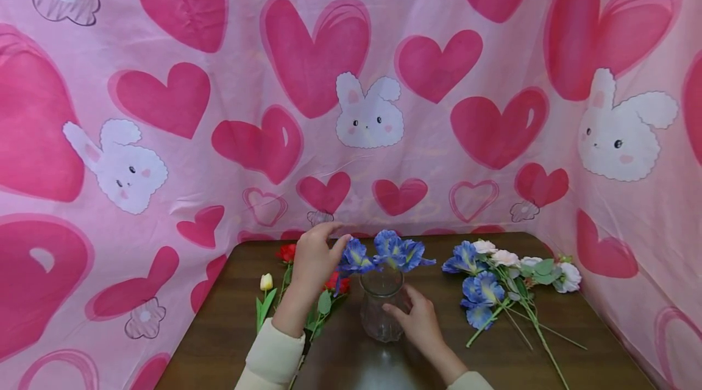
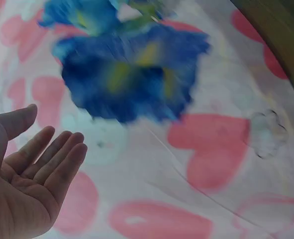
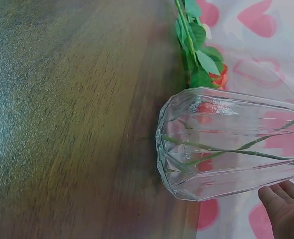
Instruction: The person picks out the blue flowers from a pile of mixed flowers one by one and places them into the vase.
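A clear glass vase (image 1: 378, 317) stands upright on the table, with blue irises (image 1: 390, 250) spreading above its rim. Through the glass in the right wrist view, green stems (image 3: 211, 148) cross. My right hand (image 1: 422, 323) holds the vase from its right side, thumb at the front and fingers around the side. Raised to the left of the blooms, my left hand (image 1: 317, 259) has its fingers loosely bent. In the left wrist view its palm shows with nothing in it, apart from the blurred blue petals (image 2: 132, 74).
Left of the vase lie red roses (image 1: 337, 283) with green leaves and a pale yellow tulip (image 1: 265, 282). On the right, more blue irises (image 1: 482, 289) and pale pink-white flowers (image 1: 568, 277) lie on the dark wooden table (image 1: 351, 372). A heart-and-rabbit printed cloth (image 1: 428, 158) hangs behind.
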Demonstrator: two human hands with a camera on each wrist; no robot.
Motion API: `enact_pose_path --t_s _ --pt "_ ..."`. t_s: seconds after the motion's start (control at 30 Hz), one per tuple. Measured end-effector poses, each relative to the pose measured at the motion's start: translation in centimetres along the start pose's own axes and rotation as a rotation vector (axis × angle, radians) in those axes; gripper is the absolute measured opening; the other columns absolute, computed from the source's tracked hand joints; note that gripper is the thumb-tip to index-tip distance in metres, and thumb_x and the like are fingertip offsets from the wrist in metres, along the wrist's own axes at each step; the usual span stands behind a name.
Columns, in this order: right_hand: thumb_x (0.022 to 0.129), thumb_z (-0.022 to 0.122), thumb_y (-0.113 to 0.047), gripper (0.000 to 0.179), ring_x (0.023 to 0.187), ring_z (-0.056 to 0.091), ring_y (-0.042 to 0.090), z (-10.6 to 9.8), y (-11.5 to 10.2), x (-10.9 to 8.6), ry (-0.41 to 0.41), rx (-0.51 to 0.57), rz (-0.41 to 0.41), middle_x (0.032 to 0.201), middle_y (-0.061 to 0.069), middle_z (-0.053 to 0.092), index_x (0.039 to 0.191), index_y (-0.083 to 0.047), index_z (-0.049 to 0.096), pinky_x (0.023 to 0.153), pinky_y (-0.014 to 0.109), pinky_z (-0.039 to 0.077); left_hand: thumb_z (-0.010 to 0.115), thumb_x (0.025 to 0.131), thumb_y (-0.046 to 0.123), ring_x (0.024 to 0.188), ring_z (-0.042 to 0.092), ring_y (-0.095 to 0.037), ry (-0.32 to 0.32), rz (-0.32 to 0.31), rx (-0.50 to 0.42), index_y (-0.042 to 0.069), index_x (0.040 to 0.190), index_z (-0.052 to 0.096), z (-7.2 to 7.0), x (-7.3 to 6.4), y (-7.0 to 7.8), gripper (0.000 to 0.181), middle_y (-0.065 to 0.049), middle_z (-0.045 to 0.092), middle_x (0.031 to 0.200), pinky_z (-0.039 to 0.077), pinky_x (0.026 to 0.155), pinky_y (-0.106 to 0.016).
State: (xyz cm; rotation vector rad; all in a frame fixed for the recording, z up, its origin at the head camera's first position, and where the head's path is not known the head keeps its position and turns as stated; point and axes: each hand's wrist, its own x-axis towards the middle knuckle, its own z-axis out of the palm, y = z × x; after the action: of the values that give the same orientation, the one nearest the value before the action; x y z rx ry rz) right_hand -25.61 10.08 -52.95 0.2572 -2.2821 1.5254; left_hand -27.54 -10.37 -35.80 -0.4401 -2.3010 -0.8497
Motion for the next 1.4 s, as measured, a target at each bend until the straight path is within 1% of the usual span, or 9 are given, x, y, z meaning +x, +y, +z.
enact_pose_path --t_s 0.13,0.3,0.43,0.53,0.8,0.9,1.0,1.2,1.4 --pt "0.076 0.083 -0.012 0.045 0.104 0.064 0.037 -0.1 0.0 0.0 -0.006 0.01 0.004 0.112 0.021 0.066 0.116 -0.001 0.065 0.084 0.047 0.053 0.078 0.084 0.019 0.083 0.067 -0.026 0.001 -0.122 -0.024 0.005 0.107 0.074 -0.9 -0.2 -2.5 0.027 -0.01 0.072 0.1 0.057 0.073 -0.04" --pt "0.076 0.083 -0.014 0.048 0.105 0.063 0.037 -0.3 -0.1 0.0 -0.003 0.018 0.016 0.114 0.02 0.066 0.118 0.001 0.065 0.085 0.047 0.053 0.076 0.085 0.016 0.089 0.069 -0.027 -0.032 -0.265 -0.103 0.003 0.106 0.073 -0.9 -0.9 -5.9 0.025 -0.012 0.072 0.098 0.055 0.079 -0.043" --pt "0.076 0.084 -0.015 0.049 0.105 0.063 0.037 -0.3 0.1 0.0 0.002 0.016 0.029 0.115 0.019 0.066 0.119 0.0 0.065 0.085 0.047 0.052 0.074 0.087 0.016 0.093 0.068 -0.027 -0.12 -0.379 -0.183 0.002 0.107 0.072 0.1 -2.2 -8.1 0.025 -0.013 0.071 0.102 0.055 0.081 -0.043" --pt "0.077 0.083 -0.016 0.049 0.105 0.063 0.037 -0.3 0.2 0.0 0.0 0.013 0.032 0.116 0.02 0.066 0.119 0.001 0.064 0.085 0.046 0.053 0.073 0.088 0.016 0.093 0.068 -0.025 -0.189 -0.414 -0.229 0.003 0.108 0.071 1.2 -3.3 -9.4 0.024 -0.01 0.071 0.102 0.055 0.08 -0.042" --pt "0.077 0.083 -0.017 0.049 0.106 0.063 0.036 -0.2 0.3 0.0 -0.01 0.022 0.034 0.116 0.019 0.065 0.12 0.001 0.064 0.085 0.045 0.053 0.073 0.088 0.016 0.091 0.066 -0.028 -0.468 -0.383 -0.337 -0.003 0.112 0.067 4.1 -6.2 -11.3 0.031 -0.015 0.069 0.103 0.056 0.074 -0.039" --pt "0.078 0.082 -0.018 0.048 0.105 0.063 0.036 -0.1 0.3 0.0 -0.011 0.022 0.024 0.116 0.019 0.066 0.119 0.0 0.064 0.085 0.046 0.053 0.077 0.085 0.02 0.093 0.065 -0.031 -0.571 -0.316 -0.369 -0.006 0.115 0.064 5.5 -7.4 -11.3 0.041 -0.017 0.068 0.104 0.055 0.076 -0.042" --pt "0.078 0.083 -0.017 0.048 0.104 0.064 0.034 0.0 0.3 0.0 -0.002 0.023 0.007 0.114 0.018 0.067 0.119 -0.001 0.065 0.085 0.046 0.053 0.079 0.083 0.022 0.106 0.06 -0.042 -0.648 -0.266 -0.475 -0.008 0.126 0.056 7.0 -8.4 -10.6 0.057 -0.024 0.062 0.117 0.051 0.086 -0.052" --pt "0.078 0.082 -0.016 0.048 0.104 0.064 0.031 0.1 0.3 -0.2 0.0 0.029 -0.018 0.113 0.016 0.068 0.12 -0.002 0.065 0.085 0.045 0.053 0.078 0.084 0.018 0.127 0.044 -0.046 -0.687 -0.272 -0.706 -0.005 0.145 0.036 9.2 -9.7 -9.2 0.077 -0.026 0.043 0.142 0.04 0.1 -0.056" --pt "0.079 0.082 -0.015 0.048 0.105 0.063 0.033 0.2 0.2 -0.2 0.008 0.016 -0.052 0.114 0.018 0.067 0.12 0.0 0.064 0.086 0.046 0.052 0.074 0.088 0.017 0.13 0.044 -0.039 -0.638 -0.275 -0.754 0.005 0.147 0.036 10.7 -9.9 -8.4 0.072 -0.019 0.045 0.144 0.037 0.104 -0.053"
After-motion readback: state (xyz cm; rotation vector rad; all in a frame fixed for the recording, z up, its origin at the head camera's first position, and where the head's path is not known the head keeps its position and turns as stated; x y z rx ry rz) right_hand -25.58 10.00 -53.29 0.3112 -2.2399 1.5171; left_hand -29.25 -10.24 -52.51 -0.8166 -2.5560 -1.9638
